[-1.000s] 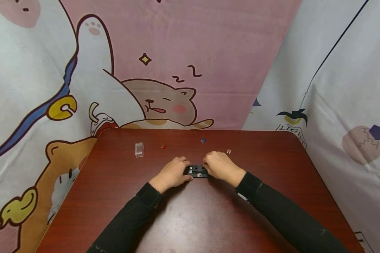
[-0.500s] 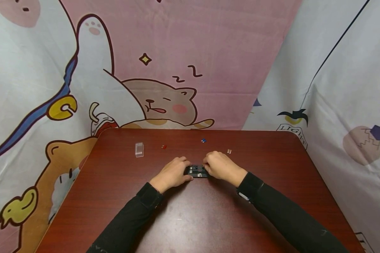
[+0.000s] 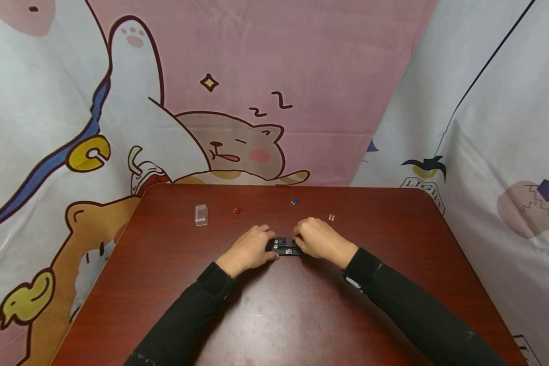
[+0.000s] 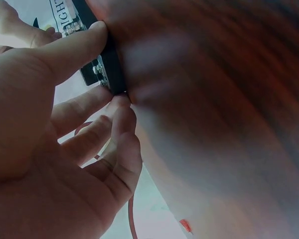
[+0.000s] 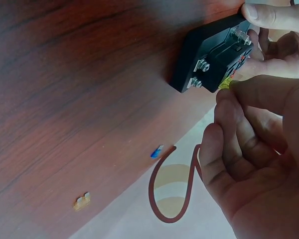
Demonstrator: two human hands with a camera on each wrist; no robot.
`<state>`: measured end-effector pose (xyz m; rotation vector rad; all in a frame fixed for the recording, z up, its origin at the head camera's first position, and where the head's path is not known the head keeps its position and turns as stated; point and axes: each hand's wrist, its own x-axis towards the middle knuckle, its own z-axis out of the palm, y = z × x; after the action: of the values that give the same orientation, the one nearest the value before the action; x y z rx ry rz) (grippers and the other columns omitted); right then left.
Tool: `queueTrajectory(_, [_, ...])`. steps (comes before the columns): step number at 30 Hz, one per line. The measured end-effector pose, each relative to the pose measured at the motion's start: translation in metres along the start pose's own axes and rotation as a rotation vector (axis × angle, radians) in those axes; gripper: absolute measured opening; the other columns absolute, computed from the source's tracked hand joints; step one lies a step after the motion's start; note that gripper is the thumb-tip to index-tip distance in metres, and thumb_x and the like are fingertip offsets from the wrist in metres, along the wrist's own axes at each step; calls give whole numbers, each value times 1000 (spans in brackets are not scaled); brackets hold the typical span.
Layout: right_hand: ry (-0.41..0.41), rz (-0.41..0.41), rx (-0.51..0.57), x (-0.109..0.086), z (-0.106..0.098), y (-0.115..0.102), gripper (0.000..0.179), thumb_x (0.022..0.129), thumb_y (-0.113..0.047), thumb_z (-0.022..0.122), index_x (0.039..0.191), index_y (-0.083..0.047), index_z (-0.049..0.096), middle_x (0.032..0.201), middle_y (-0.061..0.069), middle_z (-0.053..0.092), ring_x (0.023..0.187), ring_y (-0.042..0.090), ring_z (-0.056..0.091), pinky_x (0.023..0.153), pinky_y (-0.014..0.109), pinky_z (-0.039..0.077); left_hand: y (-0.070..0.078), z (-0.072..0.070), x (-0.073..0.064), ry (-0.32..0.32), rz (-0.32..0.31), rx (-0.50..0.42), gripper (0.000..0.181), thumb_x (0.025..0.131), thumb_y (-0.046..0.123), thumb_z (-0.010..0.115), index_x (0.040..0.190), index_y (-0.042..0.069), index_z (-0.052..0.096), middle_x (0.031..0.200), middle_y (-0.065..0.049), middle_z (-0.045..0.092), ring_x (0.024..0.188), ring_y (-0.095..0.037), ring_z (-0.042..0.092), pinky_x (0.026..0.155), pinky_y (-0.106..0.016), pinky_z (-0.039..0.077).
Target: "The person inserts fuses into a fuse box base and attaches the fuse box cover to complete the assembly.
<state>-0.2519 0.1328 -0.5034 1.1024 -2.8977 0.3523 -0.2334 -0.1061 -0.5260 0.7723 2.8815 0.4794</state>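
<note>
A small black fuse block (image 3: 285, 246) with metal screw terminals lies on the table between both hands. My left hand (image 3: 248, 249) grips its left end, the thumb (image 4: 92, 41) on the near edge and fingers at the far side. At the right end, my right hand (image 3: 324, 241) pinches a small yellow blade fuse (image 5: 224, 84) between thumb and index finger. In the right wrist view this fuse sits right at the block's top face, beside small red parts in it. Its lower part is hidden.
Behind the hands lie a red fuse (image 3: 237, 210), a blue fuse (image 3: 295, 202) and a tan fuse (image 3: 331, 217). A clear plastic box (image 3: 201, 215) stands at the back left of the brown table (image 3: 265, 315). A printed cloth (image 3: 329, 76) hangs behind it.
</note>
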Motion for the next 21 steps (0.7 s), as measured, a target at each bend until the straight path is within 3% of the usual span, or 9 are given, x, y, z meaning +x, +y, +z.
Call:
queueTrajectory(6, [-14,-6,3,0,-2,0,9,101,-14,77,101,-12,85,94,0,80,84,15,74,76,39,62,0,1,0,3,9,3,44,93,39,91,127,14,78,120,-3,69,111,-25,65,100,-44,56])
queueTrajectory(21, [-17,-20,3,3,-2,2,10,102,-13,75,97,-11,83,90,0,78,81,16,72,75,38,61,0,-2,2,-22,-9,3,47,94,38,91,131,13,77,127,-5,69,116,-27,64,103,-47,56])
